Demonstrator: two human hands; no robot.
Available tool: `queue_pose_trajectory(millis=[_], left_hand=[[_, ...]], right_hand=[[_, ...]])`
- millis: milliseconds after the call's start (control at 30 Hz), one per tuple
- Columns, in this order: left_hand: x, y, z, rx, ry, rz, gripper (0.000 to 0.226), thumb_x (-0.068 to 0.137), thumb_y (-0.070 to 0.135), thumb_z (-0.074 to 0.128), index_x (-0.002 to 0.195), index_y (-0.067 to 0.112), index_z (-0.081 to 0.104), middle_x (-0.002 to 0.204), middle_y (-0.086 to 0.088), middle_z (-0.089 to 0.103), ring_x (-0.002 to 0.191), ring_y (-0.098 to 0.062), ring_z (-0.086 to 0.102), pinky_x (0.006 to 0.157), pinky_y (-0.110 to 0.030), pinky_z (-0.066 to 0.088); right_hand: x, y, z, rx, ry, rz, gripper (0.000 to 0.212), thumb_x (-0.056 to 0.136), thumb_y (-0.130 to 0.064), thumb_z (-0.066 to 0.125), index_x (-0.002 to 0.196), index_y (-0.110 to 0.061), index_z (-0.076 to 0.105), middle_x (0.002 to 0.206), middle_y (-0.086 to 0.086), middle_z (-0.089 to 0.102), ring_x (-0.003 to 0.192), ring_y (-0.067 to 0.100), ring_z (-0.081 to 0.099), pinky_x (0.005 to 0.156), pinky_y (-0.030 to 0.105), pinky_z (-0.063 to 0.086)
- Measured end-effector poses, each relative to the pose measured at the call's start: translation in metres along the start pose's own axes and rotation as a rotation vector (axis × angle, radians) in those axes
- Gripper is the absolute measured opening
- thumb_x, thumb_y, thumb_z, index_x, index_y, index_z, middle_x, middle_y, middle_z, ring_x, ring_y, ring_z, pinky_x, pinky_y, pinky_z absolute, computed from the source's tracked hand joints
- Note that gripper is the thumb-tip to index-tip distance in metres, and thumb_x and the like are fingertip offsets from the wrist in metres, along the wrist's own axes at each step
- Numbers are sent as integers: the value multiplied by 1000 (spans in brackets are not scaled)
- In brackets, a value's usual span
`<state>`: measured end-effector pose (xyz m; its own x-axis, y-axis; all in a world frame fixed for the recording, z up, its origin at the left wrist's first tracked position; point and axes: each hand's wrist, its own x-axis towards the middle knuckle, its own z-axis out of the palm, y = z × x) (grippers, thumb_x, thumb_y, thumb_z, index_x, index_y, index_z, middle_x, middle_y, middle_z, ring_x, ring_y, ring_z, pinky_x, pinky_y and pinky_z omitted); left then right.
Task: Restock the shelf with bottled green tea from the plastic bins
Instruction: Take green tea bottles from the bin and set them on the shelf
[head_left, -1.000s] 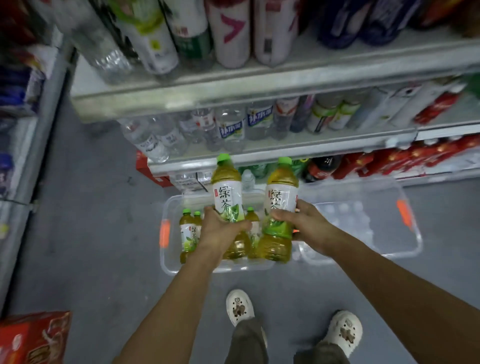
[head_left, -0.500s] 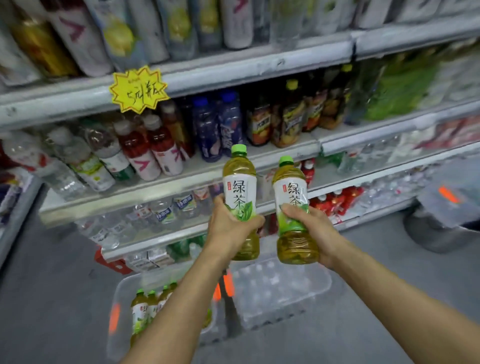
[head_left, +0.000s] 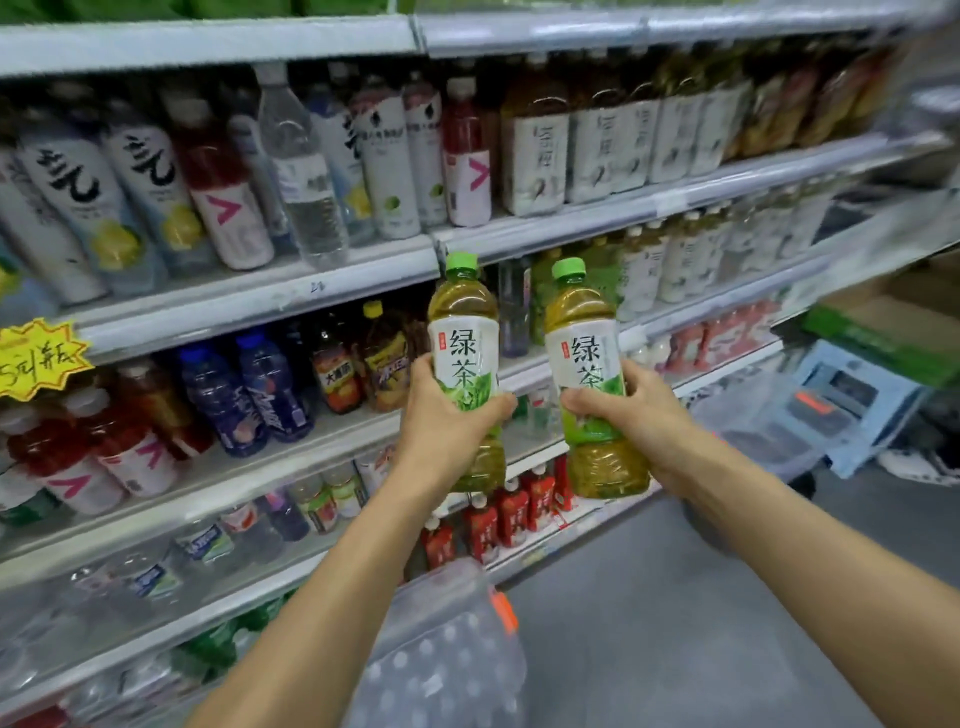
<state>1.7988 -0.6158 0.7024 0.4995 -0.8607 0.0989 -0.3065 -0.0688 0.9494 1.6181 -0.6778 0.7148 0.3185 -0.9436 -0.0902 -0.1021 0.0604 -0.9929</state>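
I hold two green tea bottles upright in front of the drink shelves. My left hand (head_left: 447, 423) grips the left green tea bottle (head_left: 464, 332) around its lower label. My right hand (head_left: 631, 415) grips the right green tea bottle (head_left: 582, 338) the same way. Both bottles have green caps, white labels and yellow-green liquid. They hang side by side, slightly apart, level with the middle shelf (head_left: 691, 306), where similar green-labelled bottles (head_left: 597, 270) stand behind them. A clear plastic bin (head_left: 452, 649) lies on the floor below my arms.
Shelves (head_left: 260, 296) full of water, juice and tea bottles fill the left and centre. A yellow star price tag (head_left: 39, 358) sticks out at far left. Stacked clear bins (head_left: 753, 431), a blue box (head_left: 857, 395) and a cardboard box (head_left: 893, 322) sit at right on the grey floor.
Both hands have lifted the two bottles from the floor bin up to shelf height. My view has swung upward and rightward, and the bin with the other tea bottles has dropped out of sight.
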Motion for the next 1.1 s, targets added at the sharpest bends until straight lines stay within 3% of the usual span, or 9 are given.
queue_pose_trajectory(millis=[100, 233, 333, 567, 733, 833, 933, 1100], left_hand=[[16, 24, 31, 6, -31, 61, 67, 76, 25, 86, 124, 26, 39, 104, 16, 56, 93, 2, 56, 72, -18, 44], [47, 46, 76, 14, -55, 106, 71, 75, 29, 87, 128, 25, 40, 108, 13, 59, 100, -6, 60, 87, -30, 47], [76, 59, 112, 40, -83, 152, 74, 73, 31, 88, 129, 24, 41, 109, 13, 60, 100, -5, 60, 85, -28, 47], [163, 94, 205, 4, -49, 161, 73, 69, 34, 89, 125, 27, 43, 113, 7, 64, 102, -14, 64, 92, -42, 55], [215, 130, 257, -54, -35, 171, 71, 75, 29, 86, 127, 29, 37, 110, 13, 60, 97, -2, 58, 75, -23, 49], [237, 147, 282, -93, -35, 158, 68, 76, 27, 86, 124, 29, 37, 109, 14, 58, 97, -1, 57, 80, -28, 50], [252, 160, 301, -82, -22, 163, 68, 77, 27, 85, 124, 30, 37, 105, 17, 55, 95, 1, 54, 77, -24, 46], [275, 178, 335, -40, 32, 204, 77, 75, 30, 87, 135, 26, 39, 117, 9, 61, 104, -7, 60, 80, -26, 50]], right_hand=[[17, -12, -35, 32, 59, -34, 43, 77, -7, 77, 116, -9, 60, 100, 10, 72, 83, 23, 70, 63, 32, 56], [53, -24, -82, 23, 114, -88, 42, 76, -9, 79, 113, -10, 61, 99, 9, 72, 82, 21, 70, 62, 30, 55], [87, -31, -117, 7, 117, -123, 46, 75, -9, 80, 116, -9, 60, 100, 10, 72, 83, 22, 70, 63, 31, 55], [188, -54, -188, -50, 84, -196, 46, 75, -6, 79, 117, -12, 59, 101, 9, 72, 89, 23, 71, 72, 34, 59], [254, -81, -238, -85, 59, -246, 40, 74, -10, 81, 109, -19, 62, 98, 5, 73, 87, 20, 72, 70, 33, 58], [283, -93, -262, -39, 61, -255, 34, 76, -11, 79, 104, -21, 60, 97, 5, 72, 85, 20, 71, 67, 33, 58], [308, -99, -285, -15, 63, -268, 36, 78, -11, 78, 108, -17, 59, 97, 6, 71, 84, 20, 71, 63, 30, 57], [351, -106, -331, -24, 7, -294, 49, 75, -17, 81, 116, -18, 54, 104, 7, 70, 90, 24, 70, 71, 39, 59]])
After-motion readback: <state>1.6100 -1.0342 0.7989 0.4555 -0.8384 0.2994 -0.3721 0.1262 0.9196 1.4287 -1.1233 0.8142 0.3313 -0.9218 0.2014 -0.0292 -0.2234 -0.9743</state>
